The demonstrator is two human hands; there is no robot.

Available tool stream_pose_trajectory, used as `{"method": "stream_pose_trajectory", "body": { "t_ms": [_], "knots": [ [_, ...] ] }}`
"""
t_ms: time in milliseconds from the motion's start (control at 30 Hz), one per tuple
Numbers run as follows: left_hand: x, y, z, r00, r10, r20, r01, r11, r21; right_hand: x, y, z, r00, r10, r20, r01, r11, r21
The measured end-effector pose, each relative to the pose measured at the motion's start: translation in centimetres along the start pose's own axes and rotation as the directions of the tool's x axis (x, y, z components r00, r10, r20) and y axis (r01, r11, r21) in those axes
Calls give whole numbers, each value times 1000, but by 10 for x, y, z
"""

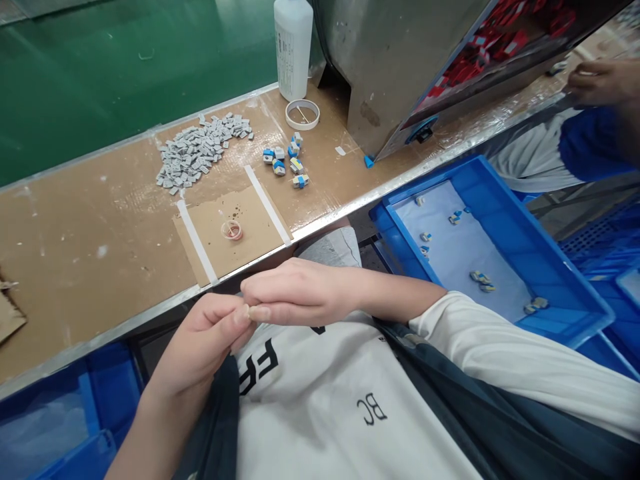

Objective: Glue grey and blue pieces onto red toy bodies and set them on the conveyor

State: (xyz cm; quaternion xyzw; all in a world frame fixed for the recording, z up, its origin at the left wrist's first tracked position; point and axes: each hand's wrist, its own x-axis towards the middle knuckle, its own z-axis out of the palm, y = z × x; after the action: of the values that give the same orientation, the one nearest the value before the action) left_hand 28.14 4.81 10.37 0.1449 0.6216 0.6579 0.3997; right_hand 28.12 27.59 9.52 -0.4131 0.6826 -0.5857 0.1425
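Note:
My left hand (207, 333) and my right hand (300, 291) meet in front of the white shirt (310, 400), just off the table's edge. Both are closed, with thumbs and fingertips pinched together at one spot. Whatever sits between the fingertips is hidden or too small to name. Beyond them on the table is a piece of cardboard (250, 245) with two white tape strips, and a small clear cup (231, 231) with a stick in it stands there. Farther back lies a pile of small grey pieces (200, 150). Several grey blocks with blue and yellow parts (280, 162) lie right of it.
A white bottle (293, 50) and a tape roll (303, 115) stand at the back beside a metal machine (385, 73). On the right, a blue bin (540, 247) holds several small blocks. Another person's hand (600, 81) is at far right. A blue bin (90, 407) sits lower left.

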Motion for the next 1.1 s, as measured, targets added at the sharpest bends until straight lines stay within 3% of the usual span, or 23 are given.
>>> {"method": "stream_pose_trajectory", "body": {
  "t_ms": [233, 533, 633, 767, 833, 933, 1000, 1100],
  "knots": [
    [-5, 14, -7, 998, 46, -41, -34, 967, 253, 0, -4, -2, 999, 44, 29, -44, 999, 5],
    [-18, 30, -3, 983, 21, -181, 64, 889, 454, 1, -5, 0, 998, 62, -15, -63, 995, -71],
    [-20, 28, -7, 976, 47, -211, 60, 879, 474, 2, -4, 2, 996, 76, -40, -79, 993, -87],
    [-15, 26, -12, 985, 35, -166, 37, 910, 413, 4, -7, 4, 995, 45, -91, -56, 992, -114],
    [-10, 21, -10, 995, 29, -100, -3, 968, 249, 5, -7, 6, 991, -7, -133, -11, 991, -134],
    [0, 5, -3, 979, 93, 180, -55, 978, -203, 7, -3, 11, 950, -154, -273, 83, 963, -256],
    [6, -9, 0, 907, 181, 380, -9, 912, -411, 8, 3, 15, 901, -269, -339, 120, 908, -402],
    [11, -28, -1, 780, 197, 593, 98, 899, -428, 7, 12, 18, 882, -381, -279, 155, 792, -591]
  ]
}}
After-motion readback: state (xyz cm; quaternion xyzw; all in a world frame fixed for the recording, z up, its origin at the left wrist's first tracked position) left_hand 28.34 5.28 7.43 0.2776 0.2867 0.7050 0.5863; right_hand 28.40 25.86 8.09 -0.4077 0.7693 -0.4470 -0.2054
